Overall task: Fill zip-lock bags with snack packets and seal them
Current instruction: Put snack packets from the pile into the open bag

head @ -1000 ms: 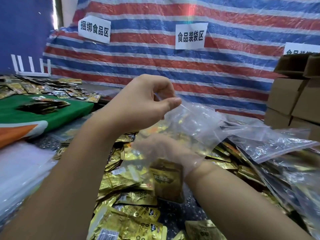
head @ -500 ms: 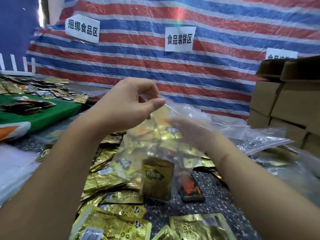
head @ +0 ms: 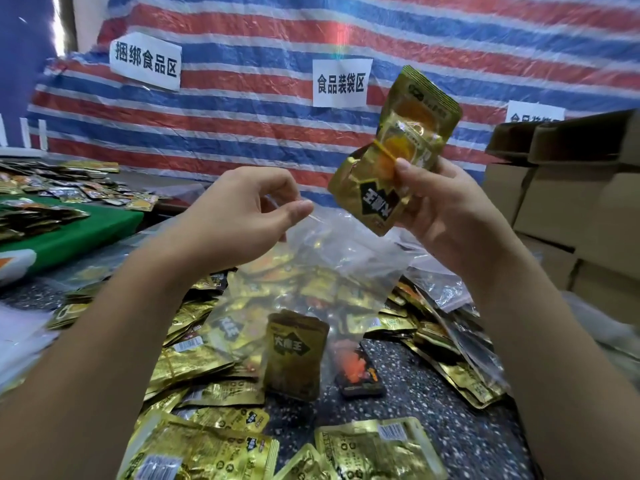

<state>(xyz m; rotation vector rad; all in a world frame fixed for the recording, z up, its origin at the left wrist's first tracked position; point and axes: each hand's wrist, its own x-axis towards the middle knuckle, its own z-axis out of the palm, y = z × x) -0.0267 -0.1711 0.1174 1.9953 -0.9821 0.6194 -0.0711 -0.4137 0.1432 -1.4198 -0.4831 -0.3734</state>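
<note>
Nearest the viewer, loose gold snack packets [head: 207, 455] lie on the speckled bench [head: 433, 431]. Above them hangs the clear zip-lock bag [head: 332, 271], its lower end resting among the packets with one dark-gold packet [head: 294, 355] upright inside. The left hand [head: 235, 216] pinches the bag's rim between thumb and fingers, holding the mouth up. The right hand [head: 446, 209] — half a second ago inside the bag's mouth — is now raised beside it, its grip closed on a banded bundle of gold packets [head: 394, 150], thumb pressed on the front. This suggests one load is delivered and the next is about to go in; sealing is not yet due.

Room for movement: the mouth lies just below and left of the bundle, so a short descent should suffice. Cardboard boxes [head: 571, 216] stand to the right; the striped tarpaulin [head: 242, 126] closes the far side — well clear of both hands.
</note>
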